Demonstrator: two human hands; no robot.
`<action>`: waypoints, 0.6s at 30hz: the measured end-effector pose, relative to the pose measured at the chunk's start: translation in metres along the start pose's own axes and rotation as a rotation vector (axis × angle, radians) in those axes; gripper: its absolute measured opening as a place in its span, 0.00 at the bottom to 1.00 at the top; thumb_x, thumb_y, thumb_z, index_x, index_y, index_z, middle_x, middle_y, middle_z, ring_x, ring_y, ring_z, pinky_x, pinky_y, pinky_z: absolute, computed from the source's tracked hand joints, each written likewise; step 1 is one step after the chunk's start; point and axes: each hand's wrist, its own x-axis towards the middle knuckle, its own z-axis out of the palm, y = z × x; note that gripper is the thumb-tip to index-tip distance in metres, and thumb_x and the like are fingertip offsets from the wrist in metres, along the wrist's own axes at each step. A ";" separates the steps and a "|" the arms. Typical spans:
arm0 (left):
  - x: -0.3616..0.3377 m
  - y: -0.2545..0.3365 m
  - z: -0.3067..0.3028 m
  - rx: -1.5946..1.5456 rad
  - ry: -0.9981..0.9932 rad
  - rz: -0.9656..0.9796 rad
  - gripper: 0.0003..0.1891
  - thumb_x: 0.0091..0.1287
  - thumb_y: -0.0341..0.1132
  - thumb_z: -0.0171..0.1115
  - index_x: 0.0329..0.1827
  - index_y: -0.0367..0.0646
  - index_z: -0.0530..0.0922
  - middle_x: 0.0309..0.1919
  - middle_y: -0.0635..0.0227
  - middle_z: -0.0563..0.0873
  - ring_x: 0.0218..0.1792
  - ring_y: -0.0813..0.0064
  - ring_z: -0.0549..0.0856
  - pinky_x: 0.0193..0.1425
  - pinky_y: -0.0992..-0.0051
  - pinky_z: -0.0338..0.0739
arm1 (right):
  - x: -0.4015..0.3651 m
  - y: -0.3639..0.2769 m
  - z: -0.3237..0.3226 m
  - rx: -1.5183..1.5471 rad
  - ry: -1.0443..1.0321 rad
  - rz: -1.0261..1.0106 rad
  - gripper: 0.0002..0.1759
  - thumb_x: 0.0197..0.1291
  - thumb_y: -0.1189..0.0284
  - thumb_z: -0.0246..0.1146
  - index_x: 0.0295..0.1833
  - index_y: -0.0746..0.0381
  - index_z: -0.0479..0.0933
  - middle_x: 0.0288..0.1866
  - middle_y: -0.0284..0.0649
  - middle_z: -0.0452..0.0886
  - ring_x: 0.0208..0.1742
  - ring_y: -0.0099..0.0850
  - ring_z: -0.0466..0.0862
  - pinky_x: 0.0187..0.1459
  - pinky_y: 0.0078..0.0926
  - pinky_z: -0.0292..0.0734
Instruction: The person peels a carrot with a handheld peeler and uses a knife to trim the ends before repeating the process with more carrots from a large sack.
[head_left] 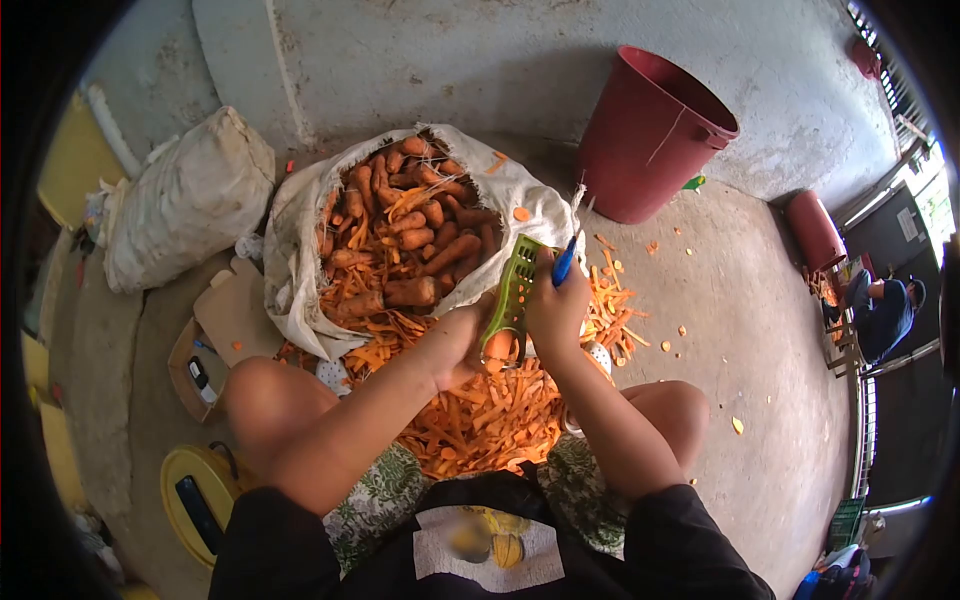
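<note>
My left hand [462,345] is closed around a carrot [499,346], whose orange end shows beside the fingers. My right hand [556,305] grips a green plastic peeler [517,275] with a perforated body, its lower end against the carrot. A knife with a blue handle [565,260] is also tucked in my right hand, blade pointing up and away. Beneath both hands lies a heap of orange carrot peelings [490,420] between my legs. Just beyond them, an opened white sack [300,245] holds many whole carrots [410,290].
A tall red bin [645,140] stands by the wall. At left are a full white sack [190,200], a cardboard box [195,365] and a yellow lid [180,480] with a phone on it. Another person [885,315] sits far right. Scraps dot the concrete floor [740,330].
</note>
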 end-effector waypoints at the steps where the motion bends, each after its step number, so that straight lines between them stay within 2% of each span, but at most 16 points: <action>1: -0.001 0.002 0.002 0.001 -0.024 0.001 0.17 0.70 0.43 0.38 0.50 0.41 0.69 0.39 0.65 0.78 0.39 0.76 0.80 0.42 0.75 0.77 | 0.002 -0.001 0.000 -0.018 -0.005 0.026 0.15 0.61 0.67 0.53 0.26 0.68 0.68 0.14 0.42 0.68 0.15 0.28 0.64 0.21 0.30 0.60; 2: -0.002 0.003 0.003 0.002 -0.025 0.000 0.17 0.70 0.43 0.38 0.50 0.41 0.69 0.39 0.65 0.78 0.39 0.76 0.80 0.42 0.75 0.77 | 0.008 0.001 0.000 -0.018 -0.003 0.026 0.15 0.61 0.67 0.53 0.26 0.68 0.68 0.14 0.42 0.68 0.15 0.28 0.64 0.21 0.30 0.60; 4: -0.007 0.001 0.004 0.233 0.127 -0.201 0.19 0.70 0.44 0.38 0.51 0.40 0.69 0.39 0.67 0.78 0.37 0.79 0.79 0.38 0.79 0.76 | 0.031 0.016 -0.002 0.011 0.137 0.042 0.15 0.61 0.66 0.53 0.27 0.67 0.70 0.15 0.41 0.69 0.16 0.28 0.65 0.21 0.30 0.61; 5: -0.009 -0.002 0.004 0.236 0.127 -0.204 0.19 0.70 0.44 0.38 0.51 0.40 0.69 0.39 0.67 0.78 0.37 0.79 0.79 0.38 0.79 0.76 | 0.046 0.024 -0.009 -0.069 0.212 0.089 0.15 0.61 0.66 0.53 0.29 0.67 0.73 0.16 0.39 0.70 0.16 0.28 0.66 0.22 0.30 0.62; 6: -0.012 -0.004 0.004 0.260 0.058 -0.190 0.20 0.70 0.45 0.38 0.51 0.39 0.70 0.39 0.67 0.78 0.36 0.80 0.79 0.37 0.80 0.76 | 0.066 0.059 -0.011 -0.026 0.311 0.104 0.15 0.61 0.65 0.53 0.29 0.67 0.73 0.16 0.39 0.71 0.17 0.27 0.66 0.23 0.30 0.62; 7: -0.015 -0.006 0.005 0.284 -0.011 -0.174 0.21 0.70 0.45 0.38 0.51 0.38 0.71 0.39 0.67 0.78 0.35 0.81 0.78 0.35 0.81 0.75 | 0.078 0.060 -0.023 -0.060 0.360 0.199 0.16 0.61 0.66 0.53 0.27 0.67 0.71 0.16 0.39 0.70 0.17 0.28 0.66 0.23 0.29 0.63; 8: -0.020 -0.004 0.013 0.271 0.005 -0.179 0.21 0.70 0.45 0.38 0.51 0.38 0.72 0.38 0.67 0.78 0.34 0.82 0.78 0.35 0.81 0.75 | 0.088 0.067 -0.028 -0.013 0.445 0.173 0.16 0.62 0.66 0.52 0.26 0.67 0.70 0.15 0.36 0.69 0.18 0.25 0.65 0.23 0.27 0.62; 9: -0.019 -0.003 0.011 0.273 0.005 -0.177 0.21 0.70 0.45 0.38 0.51 0.38 0.72 0.38 0.67 0.78 0.34 0.82 0.78 0.35 0.81 0.75 | 0.094 0.075 -0.031 -0.011 0.445 0.172 0.16 0.62 0.66 0.52 0.26 0.67 0.70 0.15 0.36 0.69 0.18 0.25 0.65 0.23 0.27 0.62; 11: -0.016 -0.005 0.000 0.221 -0.034 -0.173 0.21 0.70 0.46 0.38 0.53 0.38 0.70 0.39 0.67 0.78 0.36 0.81 0.78 0.37 0.81 0.75 | 0.094 0.062 -0.033 0.348 0.392 0.122 0.16 0.62 0.66 0.52 0.26 0.66 0.70 0.15 0.31 0.67 0.18 0.21 0.64 0.22 0.25 0.60; 12: -0.012 -0.008 -0.009 0.187 0.019 -0.164 0.21 0.69 0.45 0.40 0.54 0.38 0.68 0.40 0.68 0.78 0.40 0.80 0.78 0.40 0.79 0.75 | 0.089 0.057 -0.030 0.384 0.347 0.133 0.16 0.62 0.67 0.51 0.25 0.65 0.69 0.16 0.28 0.65 0.18 0.17 0.63 0.21 0.22 0.59; 13: -0.012 -0.006 -0.009 0.182 0.021 -0.161 0.21 0.69 0.45 0.40 0.54 0.38 0.68 0.40 0.68 0.78 0.40 0.80 0.78 0.40 0.79 0.75 | 0.077 0.041 -0.028 0.384 0.252 0.107 0.15 0.62 0.66 0.52 0.25 0.64 0.69 0.15 0.28 0.66 0.18 0.17 0.63 0.21 0.21 0.58; 15: -0.012 0.000 -0.007 0.112 0.225 -0.207 0.20 0.68 0.46 0.44 0.55 0.40 0.67 0.40 0.68 0.78 0.41 0.78 0.78 0.43 0.75 0.75 | 0.057 0.023 -0.017 0.344 0.130 0.054 0.15 0.61 0.66 0.53 0.25 0.64 0.69 0.15 0.28 0.65 0.17 0.16 0.63 0.20 0.20 0.58; 16: -0.011 -0.001 -0.009 0.050 0.207 -0.145 0.20 0.66 0.46 0.49 0.52 0.42 0.69 0.40 0.68 0.78 0.41 0.76 0.79 0.45 0.73 0.75 | 0.044 0.009 -0.015 0.274 0.068 0.065 0.15 0.61 0.66 0.53 0.26 0.65 0.69 0.15 0.29 0.66 0.17 0.18 0.64 0.20 0.21 0.58; 17: -0.012 0.001 -0.009 0.048 0.208 -0.144 0.20 0.66 0.46 0.49 0.52 0.42 0.69 0.40 0.68 0.78 0.41 0.76 0.79 0.45 0.73 0.75 | 0.034 -0.002 -0.013 0.205 0.006 0.076 0.15 0.61 0.65 0.54 0.27 0.65 0.70 0.14 0.30 0.66 0.17 0.19 0.65 0.20 0.22 0.59; 18: -0.012 0.003 -0.009 0.016 0.173 -0.091 0.19 0.65 0.46 0.50 0.51 0.42 0.69 0.40 0.69 0.78 0.40 0.75 0.79 0.45 0.72 0.75 | 0.029 0.005 -0.006 0.080 0.053 -0.051 0.15 0.61 0.66 0.54 0.28 0.66 0.69 0.13 0.35 0.66 0.17 0.22 0.65 0.21 0.26 0.61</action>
